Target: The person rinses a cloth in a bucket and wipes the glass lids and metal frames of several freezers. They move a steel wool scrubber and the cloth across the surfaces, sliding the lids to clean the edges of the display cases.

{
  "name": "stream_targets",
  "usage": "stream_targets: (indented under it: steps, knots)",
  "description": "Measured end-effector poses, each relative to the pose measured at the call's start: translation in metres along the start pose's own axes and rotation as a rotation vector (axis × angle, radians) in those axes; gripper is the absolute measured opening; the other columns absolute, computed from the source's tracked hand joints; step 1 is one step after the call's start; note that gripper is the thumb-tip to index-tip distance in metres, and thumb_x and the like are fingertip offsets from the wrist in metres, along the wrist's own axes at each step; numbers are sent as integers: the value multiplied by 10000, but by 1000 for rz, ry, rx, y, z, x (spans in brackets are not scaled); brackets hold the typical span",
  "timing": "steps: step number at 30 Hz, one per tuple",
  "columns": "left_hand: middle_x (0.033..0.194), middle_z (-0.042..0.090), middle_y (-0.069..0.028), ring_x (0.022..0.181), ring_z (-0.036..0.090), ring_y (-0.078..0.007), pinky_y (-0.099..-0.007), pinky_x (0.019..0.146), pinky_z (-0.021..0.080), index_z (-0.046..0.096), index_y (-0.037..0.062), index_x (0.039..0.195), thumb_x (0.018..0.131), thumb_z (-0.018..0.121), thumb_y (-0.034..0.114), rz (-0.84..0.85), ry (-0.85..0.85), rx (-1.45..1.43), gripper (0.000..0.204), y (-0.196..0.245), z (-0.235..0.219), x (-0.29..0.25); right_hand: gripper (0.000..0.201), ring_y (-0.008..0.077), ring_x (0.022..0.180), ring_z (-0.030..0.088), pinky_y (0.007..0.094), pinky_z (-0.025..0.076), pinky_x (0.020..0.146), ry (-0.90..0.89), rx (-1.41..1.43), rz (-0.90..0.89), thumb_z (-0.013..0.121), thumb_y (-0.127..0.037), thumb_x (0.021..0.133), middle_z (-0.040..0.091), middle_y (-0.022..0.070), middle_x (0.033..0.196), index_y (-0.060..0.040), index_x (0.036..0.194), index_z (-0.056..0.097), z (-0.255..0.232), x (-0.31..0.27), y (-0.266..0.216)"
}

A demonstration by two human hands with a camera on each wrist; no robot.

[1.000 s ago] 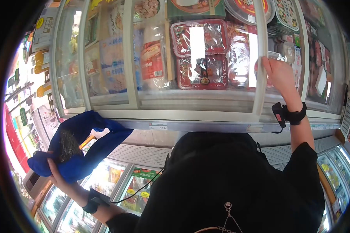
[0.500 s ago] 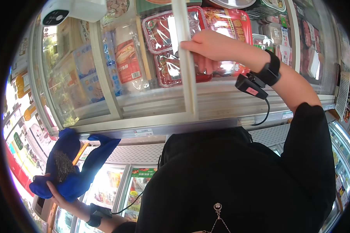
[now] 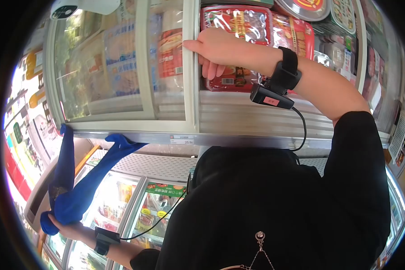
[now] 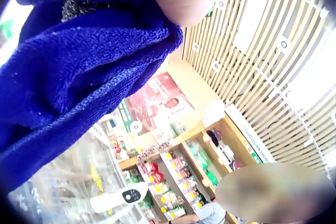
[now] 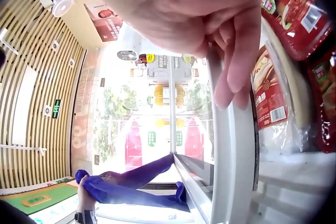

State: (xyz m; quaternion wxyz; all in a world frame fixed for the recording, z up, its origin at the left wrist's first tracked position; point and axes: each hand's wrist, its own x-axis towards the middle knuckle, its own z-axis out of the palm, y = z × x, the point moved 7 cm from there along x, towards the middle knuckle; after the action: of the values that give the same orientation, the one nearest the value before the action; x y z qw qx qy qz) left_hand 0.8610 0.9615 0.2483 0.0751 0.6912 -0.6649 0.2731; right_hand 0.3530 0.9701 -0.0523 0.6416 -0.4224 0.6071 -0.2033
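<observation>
My right hand [image 3: 213,48] grips the upright white frame [image 3: 191,101] of a sliding glass door on a display freezer. In the right wrist view its fingers [image 5: 239,61] bend over the frame's edge, while the thumb is hidden. Low on the left, my left hand [image 3: 66,228] holds a blue towel [image 3: 78,202] bunched at one end. Two lengths of the towel stretch up to the freezer's front edge. A dark, speckled patch [image 4: 79,8] shows on the cloth in the left wrist view.
Right of the door frame, red-trimmed food trays [image 3: 238,20] lie uncovered in the freezer. Bagged packs [image 3: 121,58] sit under the glass at left. A white camera-like device [image 3: 83,6] stands at the far left. Upright lit freezers [image 3: 112,202] are behind the person.
My right hand and the door frame have moved left, baring the red trays. My left hand has gone lower, and the towel now hangs longer and straighter between it and the freezer edge.
</observation>
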Motion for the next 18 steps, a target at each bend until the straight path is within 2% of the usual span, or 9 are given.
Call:
stream_targets:
  steps: [2,3,4,5,6,10,14,15,18]
  knots:
    - [995,610,-170,871,613,-298,-352,711,499,536,187,1191,701,664,98,-55,160,218,514,-61,-15,1,565,205,466,610,275,505,400,0,-30,-1,358,-363,916,624,193,634,121,723,576,4,4,-7]
    - [987,608,-151,844,608,-271,-336,711,507,591,31,1081,724,682,240,-480,260,-578,424,-130,-8,1,564,204,464,608,275,503,397,4,-19,-7,356,-364,916,624,191,632,121,737,583,7,7,-9]
    - [938,625,-199,808,596,-423,-444,663,482,470,197,1227,622,716,118,-179,261,-48,658,-120,-26,4,563,203,462,607,274,501,395,8,-8,-16,355,-365,916,623,190,629,120,751,590,9,11,-11]
    - [950,610,-181,804,597,-346,-396,686,494,534,61,1089,675,698,214,-402,369,-226,471,-149,-37,-5,504,223,466,614,281,504,397,23,24,-43,352,-282,893,621,200,623,106,632,539,12,13,-13]
    - [963,595,-163,801,599,-269,-349,709,507,598,-75,951,729,679,311,-624,477,-406,453,-129,-53,-15,504,223,466,614,281,504,397,14,20,-54,352,-282,893,621,200,623,106,632,539,16,17,-17]
    - [955,585,-169,789,593,-281,-365,699,507,577,-90,952,709,710,267,-730,716,-787,452,-85,-83,-27,571,224,432,592,301,491,390,38,-4,-70,357,-349,915,624,197,627,104,619,539,29,36,-26]
    - [971,583,-180,807,597,-293,-378,726,504,569,-90,952,695,723,220,-608,555,-559,431,-144,-83,-31,558,208,425,582,292,485,410,40,27,-97,342,-350,920,627,177,613,101,665,550,46,56,-41]
    - [1006,578,-192,859,594,-300,-393,782,489,558,-100,965,708,708,255,-866,745,-933,464,-85,-75,-40,547,202,424,581,283,484,420,37,17,-97,341,-352,921,629,170,613,100,696,550,49,59,-46]
    - [1038,571,-200,914,581,-309,-397,842,462,539,-120,994,727,690,280,-900,640,-1031,503,-69,-66,-50,520,183,423,581,266,485,445,39,-36,-101,342,-357,923,634,151,613,98,777,545,58,73,-54]
